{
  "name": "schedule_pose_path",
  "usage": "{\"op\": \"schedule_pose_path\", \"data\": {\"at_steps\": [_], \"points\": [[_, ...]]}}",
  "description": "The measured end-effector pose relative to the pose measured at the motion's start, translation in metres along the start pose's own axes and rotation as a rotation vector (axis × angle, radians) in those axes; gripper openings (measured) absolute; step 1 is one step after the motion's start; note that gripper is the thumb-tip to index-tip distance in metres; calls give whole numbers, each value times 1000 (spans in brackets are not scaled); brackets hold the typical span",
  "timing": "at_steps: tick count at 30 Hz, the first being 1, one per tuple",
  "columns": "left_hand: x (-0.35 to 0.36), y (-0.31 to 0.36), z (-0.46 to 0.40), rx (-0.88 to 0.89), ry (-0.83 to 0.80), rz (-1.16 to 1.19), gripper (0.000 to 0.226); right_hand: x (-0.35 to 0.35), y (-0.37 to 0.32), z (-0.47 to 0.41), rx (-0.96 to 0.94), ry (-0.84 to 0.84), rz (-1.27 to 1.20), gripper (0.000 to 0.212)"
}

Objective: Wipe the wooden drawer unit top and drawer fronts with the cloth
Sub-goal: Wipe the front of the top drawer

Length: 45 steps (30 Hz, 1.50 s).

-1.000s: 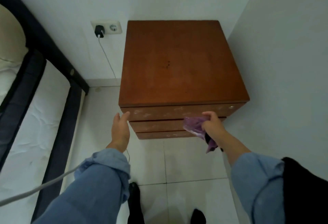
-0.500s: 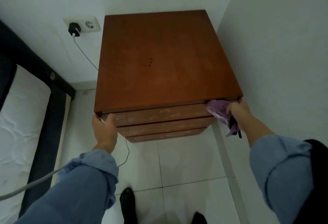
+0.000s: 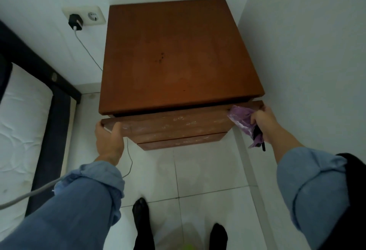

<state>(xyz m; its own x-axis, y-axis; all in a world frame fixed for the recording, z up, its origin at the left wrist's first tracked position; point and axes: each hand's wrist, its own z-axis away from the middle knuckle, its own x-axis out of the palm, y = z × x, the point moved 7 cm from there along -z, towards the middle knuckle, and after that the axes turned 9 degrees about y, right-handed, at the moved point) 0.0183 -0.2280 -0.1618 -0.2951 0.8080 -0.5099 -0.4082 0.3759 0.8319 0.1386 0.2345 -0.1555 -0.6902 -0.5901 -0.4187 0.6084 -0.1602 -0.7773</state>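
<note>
The wooden drawer unit stands in the corner, its bare brown top facing me. Its top drawer is pulled out a little, showing a dark gap under the top; whitish smudges mark the drawer fronts. My left hand grips the left end of the top drawer front. My right hand holds the purple cloth at the drawer's right end, with a dark strip hanging below the hand.
A wall socket with a black charger sits left of the unit; its thin cable runs down behind the unit's left side. A bed with a dark frame lies at left. The white wall is close on the right. My feet stand on white tiles.
Both hands moved to the two ends of the top drawer front, and the drawer has slid out a little from under the top. The view shifted closer.
</note>
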Motion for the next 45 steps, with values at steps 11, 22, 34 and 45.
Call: {"op": "schedule_pose_path", "data": {"at_steps": [11, 22, 34, 45], "points": [[-29, -13, 39, -17, -78, -59, 52, -22, 36, 36, 91, -115, -134, 58], [38, 53, 124, 683, -384, -617, 76, -35, 38, 111, 413, -450, -998, 91], [98, 53, 174, 970, -531, -967, 82, -46, 1, 42, -256, 18, 19, 67], [97, 57, 172, 944, -549, -889, 82, 87, 23, 111, -417, -279, -29, 76]]}}
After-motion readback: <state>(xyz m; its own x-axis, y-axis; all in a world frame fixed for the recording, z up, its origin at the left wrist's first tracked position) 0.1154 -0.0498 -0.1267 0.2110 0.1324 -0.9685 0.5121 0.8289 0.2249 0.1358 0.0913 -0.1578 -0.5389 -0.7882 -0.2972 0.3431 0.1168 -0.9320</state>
